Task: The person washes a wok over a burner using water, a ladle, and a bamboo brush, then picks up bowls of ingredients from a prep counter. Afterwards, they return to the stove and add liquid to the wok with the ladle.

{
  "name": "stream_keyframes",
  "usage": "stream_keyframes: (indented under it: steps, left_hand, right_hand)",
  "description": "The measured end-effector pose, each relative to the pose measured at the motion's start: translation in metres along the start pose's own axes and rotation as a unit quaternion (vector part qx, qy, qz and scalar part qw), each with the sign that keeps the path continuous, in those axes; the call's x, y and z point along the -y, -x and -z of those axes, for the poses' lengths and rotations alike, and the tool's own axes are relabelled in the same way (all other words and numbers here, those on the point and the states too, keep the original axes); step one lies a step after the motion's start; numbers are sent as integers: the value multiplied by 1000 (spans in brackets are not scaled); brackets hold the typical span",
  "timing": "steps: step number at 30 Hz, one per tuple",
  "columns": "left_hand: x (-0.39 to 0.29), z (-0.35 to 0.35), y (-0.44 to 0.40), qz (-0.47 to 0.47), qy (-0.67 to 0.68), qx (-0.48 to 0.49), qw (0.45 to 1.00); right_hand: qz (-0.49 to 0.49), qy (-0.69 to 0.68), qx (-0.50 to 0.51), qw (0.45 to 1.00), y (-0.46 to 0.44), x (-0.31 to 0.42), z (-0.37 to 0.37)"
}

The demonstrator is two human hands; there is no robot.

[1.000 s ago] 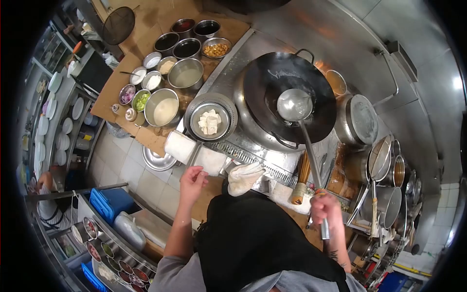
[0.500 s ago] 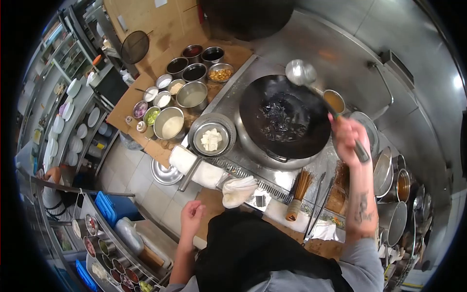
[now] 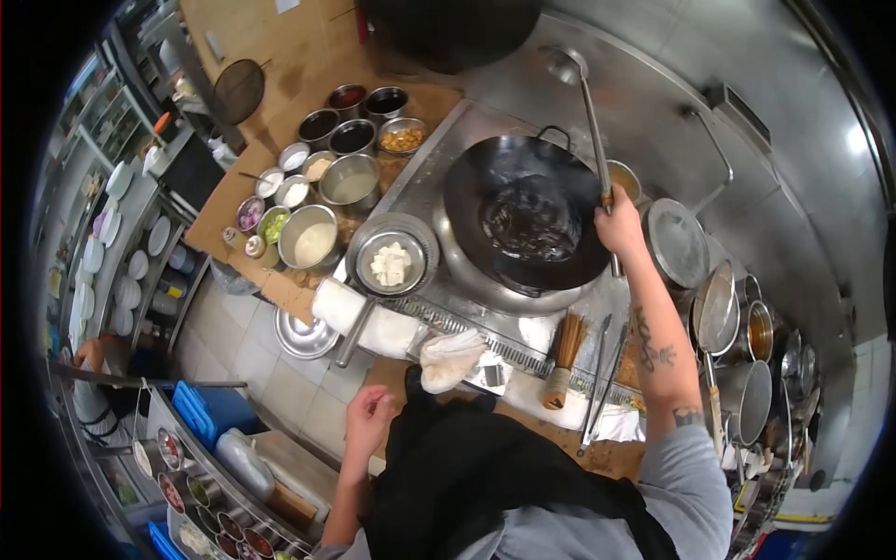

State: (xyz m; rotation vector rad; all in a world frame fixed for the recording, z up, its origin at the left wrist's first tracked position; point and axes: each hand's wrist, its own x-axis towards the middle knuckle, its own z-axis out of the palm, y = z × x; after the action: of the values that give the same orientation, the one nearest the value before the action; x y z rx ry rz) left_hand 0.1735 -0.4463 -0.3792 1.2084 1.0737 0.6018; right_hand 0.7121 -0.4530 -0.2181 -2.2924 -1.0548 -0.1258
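Note:
My right hand (image 3: 620,224) is wrapped round the handle of a long metal ladle (image 3: 594,126). The ladle's bowl is raised beyond the far right side of a black wok (image 3: 467,201). Dark, glossy liquid (image 3: 532,224) covers the wok's bottom, with a light haze over it. My left hand (image 3: 371,415) hangs by my body with its fingers curled in, and nothing shows in it. Nearest to that hand is a crumpled cloth (image 3: 450,360) on the stove's front edge. A perforated strainer with white cubes (image 3: 390,264) stands left of the wok.
Several metal pots of sauces and ingredients (image 3: 350,179) stand at the left. A bamboo brush (image 3: 565,359) and tongs (image 3: 605,383) lie at the front. Strainers and pots (image 3: 717,308) line the right side. A person's arm (image 3: 91,355) shows at far left.
My right hand has moved the ladle up and away to the far side, from beside the wok's rim. The wok's liquid looks more stirred. My left hand stays curled. The whole view has shifted slightly.

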Motion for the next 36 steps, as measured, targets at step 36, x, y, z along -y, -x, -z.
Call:
stream_keyframes:
  steps: [36]
  left_hand:
    - [-52,118,-95,-11,55,62,996]
  right_hand:
    - [-266,-486,385,738,-14,324,-226]
